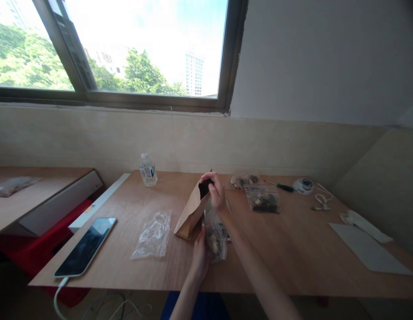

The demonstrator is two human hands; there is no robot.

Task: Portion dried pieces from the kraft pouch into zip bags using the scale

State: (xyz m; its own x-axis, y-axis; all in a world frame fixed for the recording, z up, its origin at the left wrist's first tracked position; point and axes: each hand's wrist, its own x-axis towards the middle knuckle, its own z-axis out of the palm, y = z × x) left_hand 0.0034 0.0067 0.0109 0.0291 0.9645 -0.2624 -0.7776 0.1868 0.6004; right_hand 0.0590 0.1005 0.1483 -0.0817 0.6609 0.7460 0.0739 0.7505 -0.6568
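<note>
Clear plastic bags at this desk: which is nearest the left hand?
The filled bag beside the left hand; the flat bag lies left of the brown paper bag, and two other filled bags lie farther back.

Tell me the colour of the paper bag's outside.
The paper bag is light brown outside; it shows best in the head view.

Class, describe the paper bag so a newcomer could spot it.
Below the big window stands a wooden table. Near its middle, the right hand is at the mouth of a brown paper bag. Unlike the clear plastic bag lying to its left, it is opaque, with a dark opening.
</note>
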